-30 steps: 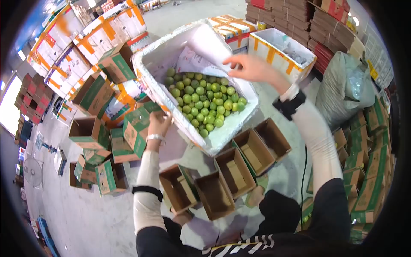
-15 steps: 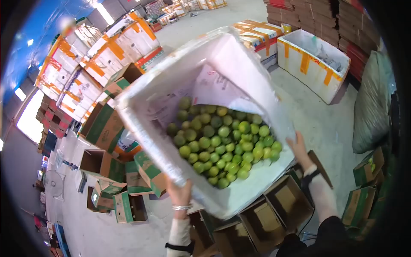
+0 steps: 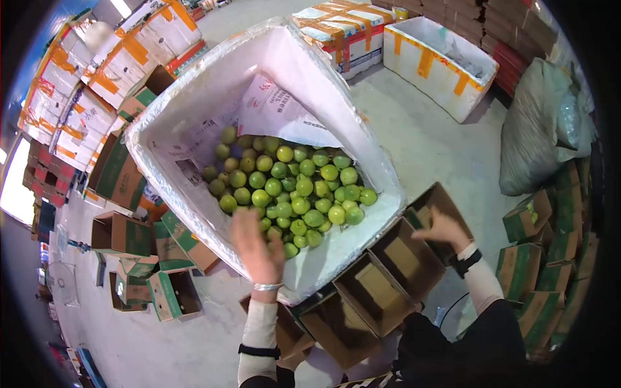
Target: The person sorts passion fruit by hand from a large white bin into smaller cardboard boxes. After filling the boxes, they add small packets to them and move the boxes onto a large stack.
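Observation:
A large white foam box (image 3: 378, 165) stands tilted in front of me, lined with printed paper (image 3: 281, 113). Round green fruits (image 3: 284, 184) are heaped inside, towards its near side. My left hand (image 3: 257, 249) is over the box's near left wall, beside the fruits, slightly blurred, with fingers stretched out and nothing visibly held. To the right of the box, my right hand (image 3: 446, 231) hovers above the open cardboard cartons (image 3: 407, 255), its fingers apart and nothing in them. The cartons form a row along the box's near side.
Another open foam box (image 3: 433, 71) and a taped one (image 3: 343, 32) stand on the floor behind. A full sack (image 3: 537, 136) is at the right, above stacked green-brown cartons (image 3: 543, 310). Loose cartons (image 3: 171, 294) and stacked foam boxes (image 3: 84, 119) lie left.
Both hands have let go of the foam box. My left hand has come up over its near edge by the fruits; my right hand has moved off its wall to above the cartons.

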`<act>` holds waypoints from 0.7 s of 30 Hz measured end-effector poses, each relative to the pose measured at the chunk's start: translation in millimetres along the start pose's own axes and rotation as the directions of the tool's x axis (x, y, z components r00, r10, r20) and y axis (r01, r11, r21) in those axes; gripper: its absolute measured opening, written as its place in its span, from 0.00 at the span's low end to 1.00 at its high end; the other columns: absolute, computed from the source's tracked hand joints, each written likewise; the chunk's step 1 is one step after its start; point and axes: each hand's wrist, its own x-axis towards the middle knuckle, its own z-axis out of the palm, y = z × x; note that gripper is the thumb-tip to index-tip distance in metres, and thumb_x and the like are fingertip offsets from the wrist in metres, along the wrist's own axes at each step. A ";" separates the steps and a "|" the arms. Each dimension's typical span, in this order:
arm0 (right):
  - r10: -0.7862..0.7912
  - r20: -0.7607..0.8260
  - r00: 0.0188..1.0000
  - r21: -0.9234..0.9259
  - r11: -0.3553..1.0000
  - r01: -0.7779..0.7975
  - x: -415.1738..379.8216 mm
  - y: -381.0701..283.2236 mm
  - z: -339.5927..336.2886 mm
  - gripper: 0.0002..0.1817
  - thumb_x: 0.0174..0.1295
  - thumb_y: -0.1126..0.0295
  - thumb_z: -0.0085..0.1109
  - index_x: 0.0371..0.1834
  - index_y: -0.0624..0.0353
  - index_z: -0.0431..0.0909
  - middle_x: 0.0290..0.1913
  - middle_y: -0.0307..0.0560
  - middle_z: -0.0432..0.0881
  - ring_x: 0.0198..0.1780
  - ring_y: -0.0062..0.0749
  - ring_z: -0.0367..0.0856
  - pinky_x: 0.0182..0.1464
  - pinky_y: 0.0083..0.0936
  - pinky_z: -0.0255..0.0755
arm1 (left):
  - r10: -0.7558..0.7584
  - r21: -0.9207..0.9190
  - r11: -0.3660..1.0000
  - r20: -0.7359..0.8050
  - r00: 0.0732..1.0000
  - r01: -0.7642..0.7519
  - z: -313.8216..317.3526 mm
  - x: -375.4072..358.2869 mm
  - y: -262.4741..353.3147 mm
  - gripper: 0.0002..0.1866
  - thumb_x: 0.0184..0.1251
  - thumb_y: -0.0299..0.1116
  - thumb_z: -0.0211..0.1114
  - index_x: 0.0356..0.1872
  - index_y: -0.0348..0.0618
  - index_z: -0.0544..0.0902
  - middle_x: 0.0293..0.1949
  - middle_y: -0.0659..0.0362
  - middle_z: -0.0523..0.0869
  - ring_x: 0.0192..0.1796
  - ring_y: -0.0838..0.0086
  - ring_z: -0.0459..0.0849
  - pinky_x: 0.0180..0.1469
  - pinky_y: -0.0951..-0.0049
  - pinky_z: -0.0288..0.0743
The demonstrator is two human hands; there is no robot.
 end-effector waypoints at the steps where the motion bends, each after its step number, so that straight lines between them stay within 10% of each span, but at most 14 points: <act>1: -0.104 0.234 0.967 0.058 0.994 0.093 -6.6 10.6 13.5 0.53 0.40 0.37 0.70 0.64 0.67 0.68 0.52 0.66 0.80 0.54 0.57 0.79 0.60 0.39 0.71 | -0.013 -0.151 0.987 0.230 0.973 0.049 22.9 -7.1 3.2 0.36 0.52 0.27 0.69 0.67 0.42 0.68 0.67 0.43 0.68 0.66 0.49 0.69 0.68 0.55 0.64; 4: -0.202 0.077 0.976 -0.060 0.977 0.206 -27.4 7.1 55.1 0.30 0.53 0.62 0.62 0.62 0.56 0.73 0.49 0.63 0.82 0.51 0.58 0.80 0.56 0.43 0.72 | -0.276 -0.028 0.932 0.591 0.758 0.361 102.8 -32.6 5.5 0.48 0.51 0.40 0.74 0.73 0.46 0.57 0.73 0.42 0.56 0.69 0.48 0.66 0.62 0.54 0.72; 8: -0.366 0.187 0.912 0.089 0.931 0.355 -13.1 1.7 11.1 0.26 0.54 0.63 0.60 0.59 0.54 0.75 0.42 0.59 0.84 0.47 0.57 0.81 0.49 0.45 0.74 | -0.185 0.132 0.983 0.657 0.731 0.130 132.5 -35.8 12.1 0.54 0.43 0.46 0.78 0.73 0.59 0.57 0.74 0.41 0.50 0.73 0.43 0.56 0.57 0.42 0.73; 10: -0.189 0.480 0.857 -0.447 0.788 0.424 -19.5 -76.2 -52.0 0.25 0.56 0.58 0.61 0.55 0.58 0.75 0.40 0.58 0.84 0.46 0.56 0.81 0.47 0.45 0.74 | -0.162 0.140 0.986 0.680 0.715 0.090 146.4 -28.9 16.1 0.55 0.40 0.47 0.80 0.73 0.63 0.57 0.74 0.41 0.50 0.73 0.42 0.53 0.55 0.40 0.73; 13: -0.609 -0.234 0.758 0.142 0.750 0.646 25.2 -148.7 -28.2 0.26 0.59 0.57 0.61 0.57 0.59 0.72 0.45 0.64 0.81 0.44 0.58 0.81 0.47 0.46 0.74 | -0.199 0.154 0.979 0.632 0.749 0.131 164.6 -24.6 22.2 0.48 0.44 0.50 0.76 0.70 0.67 0.62 0.71 0.45 0.56 0.70 0.46 0.59 0.50 0.40 0.75; 16: -0.519 -0.243 0.819 0.104 0.826 0.554 93.0 -204.2 40.9 0.31 0.59 0.60 0.61 0.65 0.54 0.65 0.52 0.68 0.77 0.48 0.61 0.79 0.49 0.53 0.73 | -0.222 0.139 0.975 0.556 0.801 0.173 168.6 -40.0 12.0 0.42 0.42 0.48 0.77 0.64 0.64 0.70 0.69 0.43 0.60 0.69 0.45 0.61 0.52 0.46 0.75; 18: -0.307 -0.376 0.874 -0.354 0.919 0.171 110.2 -222.1 67.7 0.38 0.55 0.60 0.64 0.70 0.48 0.59 0.58 0.67 0.71 0.54 0.61 0.77 0.52 0.62 0.68 | -0.184 0.115 0.983 0.511 0.840 0.145 148.7 -39.5 17.8 0.36 0.41 0.48 0.76 0.58 0.63 0.75 0.68 0.44 0.61 0.66 0.44 0.64 0.53 0.49 0.76; 21: -0.299 -0.125 0.946 -0.096 0.953 0.288 93.4 -214.1 46.3 0.43 0.50 0.58 0.68 0.71 0.45 0.58 0.60 0.61 0.69 0.60 0.58 0.72 0.53 0.68 0.62 | -0.168 -0.045 0.973 0.542 0.823 0.228 126.4 -48.9 26.3 0.31 0.40 0.47 0.77 0.51 0.61 0.79 0.67 0.43 0.63 0.62 0.43 0.68 0.54 0.50 0.76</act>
